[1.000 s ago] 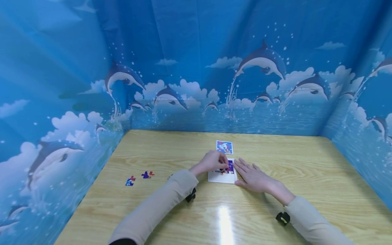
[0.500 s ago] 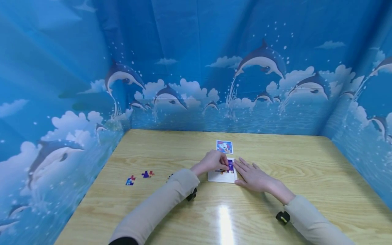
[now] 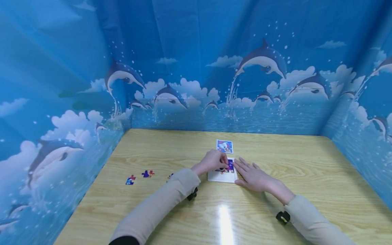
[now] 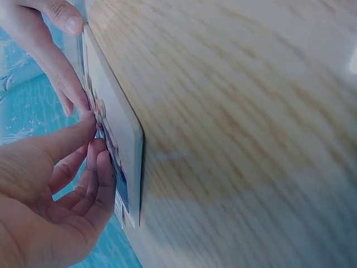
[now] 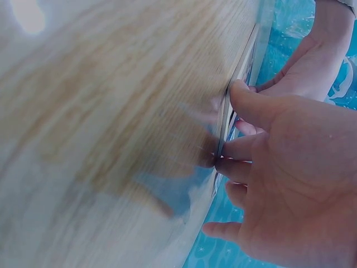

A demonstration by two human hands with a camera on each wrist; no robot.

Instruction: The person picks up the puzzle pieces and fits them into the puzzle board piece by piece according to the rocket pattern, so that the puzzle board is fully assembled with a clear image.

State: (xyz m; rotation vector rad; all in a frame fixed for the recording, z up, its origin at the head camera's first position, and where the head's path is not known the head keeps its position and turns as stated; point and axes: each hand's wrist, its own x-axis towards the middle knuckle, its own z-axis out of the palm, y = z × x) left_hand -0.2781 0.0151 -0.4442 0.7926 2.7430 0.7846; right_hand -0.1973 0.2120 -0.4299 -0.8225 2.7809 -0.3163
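A white puzzle board lies on the wooden table, with joined purple and multicoloured pieces along its upper part. My left hand reaches over the board's left side. Its thumb and fingers pinch a small puzzle piece down against the board; the fingers mostly hide it, in the left wrist view too. My right hand lies with its fingers extended along the right edge of the board. In the right wrist view, the right thumb and fingertips touch that edge.
Just behind the board is a small picture card. Loose puzzle pieces lie at left: a blue-and-red cluster, a purple-and-orange one, and another partly hidden by the left sleeve. Blue dolphin-printed curtains enclose the table.
The left fingertips shift very slightly over the same spot on the board. My right hand stays in place, and the loose pieces have not moved.
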